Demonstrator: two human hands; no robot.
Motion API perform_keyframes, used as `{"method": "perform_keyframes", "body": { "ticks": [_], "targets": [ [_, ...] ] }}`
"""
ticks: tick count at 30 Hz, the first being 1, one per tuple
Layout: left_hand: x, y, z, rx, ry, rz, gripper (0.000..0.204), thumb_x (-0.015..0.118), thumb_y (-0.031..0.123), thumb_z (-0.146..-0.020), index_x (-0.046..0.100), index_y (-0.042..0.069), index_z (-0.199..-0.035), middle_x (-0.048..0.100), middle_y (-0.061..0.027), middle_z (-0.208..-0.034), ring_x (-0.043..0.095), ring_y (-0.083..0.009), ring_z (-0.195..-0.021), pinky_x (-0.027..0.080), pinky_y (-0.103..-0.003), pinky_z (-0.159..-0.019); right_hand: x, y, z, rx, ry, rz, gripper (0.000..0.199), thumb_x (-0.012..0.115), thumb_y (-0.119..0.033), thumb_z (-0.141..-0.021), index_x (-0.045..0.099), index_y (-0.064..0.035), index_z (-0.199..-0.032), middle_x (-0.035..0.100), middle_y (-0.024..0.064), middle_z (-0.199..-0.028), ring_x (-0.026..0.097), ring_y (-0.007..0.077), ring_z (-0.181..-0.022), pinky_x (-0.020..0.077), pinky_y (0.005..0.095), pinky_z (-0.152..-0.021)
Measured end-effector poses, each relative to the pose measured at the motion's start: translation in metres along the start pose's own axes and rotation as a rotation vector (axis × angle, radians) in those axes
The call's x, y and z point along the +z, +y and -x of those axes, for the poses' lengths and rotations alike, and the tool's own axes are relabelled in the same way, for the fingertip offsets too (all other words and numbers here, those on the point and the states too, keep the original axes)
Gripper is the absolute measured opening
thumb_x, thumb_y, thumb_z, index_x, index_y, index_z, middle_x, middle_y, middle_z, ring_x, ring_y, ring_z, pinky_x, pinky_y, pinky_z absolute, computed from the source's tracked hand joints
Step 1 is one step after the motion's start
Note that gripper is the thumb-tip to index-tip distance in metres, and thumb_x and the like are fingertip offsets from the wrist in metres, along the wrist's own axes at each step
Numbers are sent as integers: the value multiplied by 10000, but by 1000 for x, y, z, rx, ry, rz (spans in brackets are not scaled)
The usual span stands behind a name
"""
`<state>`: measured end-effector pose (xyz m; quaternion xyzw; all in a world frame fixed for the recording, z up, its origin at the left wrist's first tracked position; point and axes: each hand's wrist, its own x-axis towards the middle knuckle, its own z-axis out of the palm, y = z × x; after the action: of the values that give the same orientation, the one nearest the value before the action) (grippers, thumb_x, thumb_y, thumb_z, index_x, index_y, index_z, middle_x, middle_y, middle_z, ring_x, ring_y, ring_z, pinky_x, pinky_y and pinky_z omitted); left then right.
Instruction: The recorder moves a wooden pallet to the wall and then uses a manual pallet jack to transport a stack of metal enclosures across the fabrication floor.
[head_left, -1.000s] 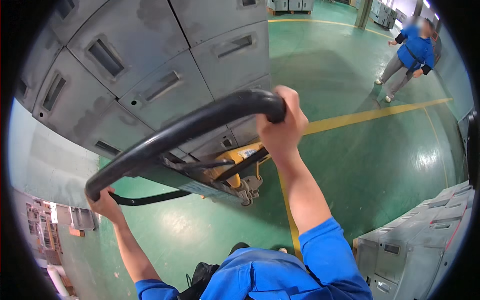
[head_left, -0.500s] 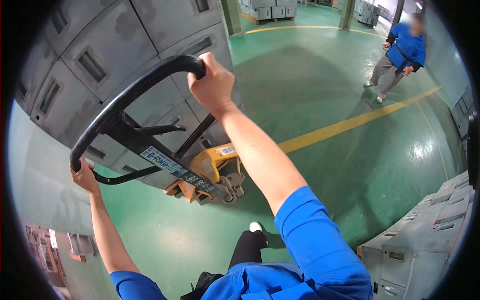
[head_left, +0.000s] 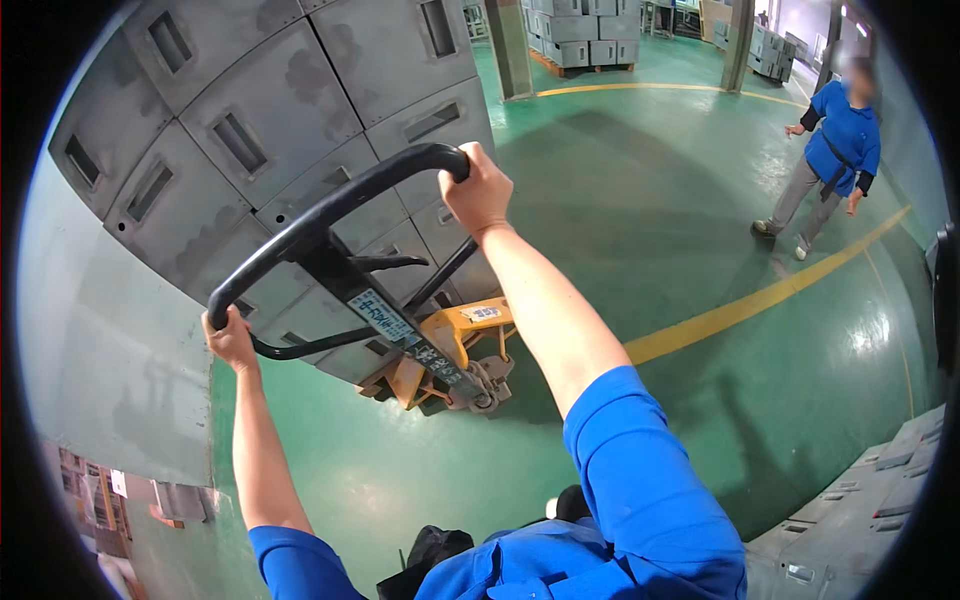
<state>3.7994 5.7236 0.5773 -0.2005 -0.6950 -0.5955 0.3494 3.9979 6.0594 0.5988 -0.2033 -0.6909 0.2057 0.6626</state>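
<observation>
Both my hands are wrapped round the black loop handle (head_left: 330,208) of a pallet jack. My left hand (head_left: 233,340) grips its lower left corner, and my right hand (head_left: 477,190) closes round its upper right end. A dark shaft with a label runs from the loop down to the yellow pallet jack body (head_left: 462,325), where small wheels (head_left: 490,385) rest on the green floor. A black lever (head_left: 390,262) sticks out inside the loop. Just beyond stands a tall stack of grey metal boxes (head_left: 240,75) with rectangular slots, its base on a wooden pallet partly hidden by the jack.
A co-worker in a blue shirt (head_left: 845,140) stands at the far right beside a yellow floor line (head_left: 740,308). More grey boxes (head_left: 850,510) are stacked at the lower right. Pillars (head_left: 512,60) and another loaded pallet (head_left: 580,45) lie farther back. A pale wall (head_left: 130,340) is on the left.
The handle, my hands and the box stack have shifted right and slightly down in view. The co-worker's legs and arms have changed position. My grip stays the same.
</observation>
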Motion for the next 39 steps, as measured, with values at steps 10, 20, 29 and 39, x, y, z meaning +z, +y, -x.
{"method": "perform_keyframes", "body": {
  "ticks": [10,20,29,39],
  "targets": [
    [-35,54,14,-9,52,-68,161,624,133,-727,510,38,-787,458,-1,-595,438,-72,-477,390,-219,-466,16,-26,-34,200,-161,266,213,589,-287,-663,513,-138,-796,607,72,-790,583,298,-759,462,408,-661],
    [-69,86,54,-11,43,-96,173,623,107,-737,495,22,-816,454,9,-627,416,-65,-535,372,-203,-508,12,-38,-33,495,-370,280,274,582,-331,-669,578,-188,-904,624,78,-859,580,283,-868,458,378,-736],
    [-68,76,55,134,111,-198,167,604,135,-773,469,38,-760,435,11,-539,430,-67,-436,357,-218,-404,31,-46,-47,668,-550,401,322,700,-304,-603,623,-180,-891,610,35,-961,536,258,-953,468,319,-747],
    [-72,95,56,74,94,-234,179,620,139,-732,500,31,-809,458,-7,-630,436,-88,-576,390,-222,-563,26,-45,-52,728,-626,440,395,710,-307,-604,626,-127,-945,603,62,-999,548,233,-959,454,299,-786]
  ]
}}
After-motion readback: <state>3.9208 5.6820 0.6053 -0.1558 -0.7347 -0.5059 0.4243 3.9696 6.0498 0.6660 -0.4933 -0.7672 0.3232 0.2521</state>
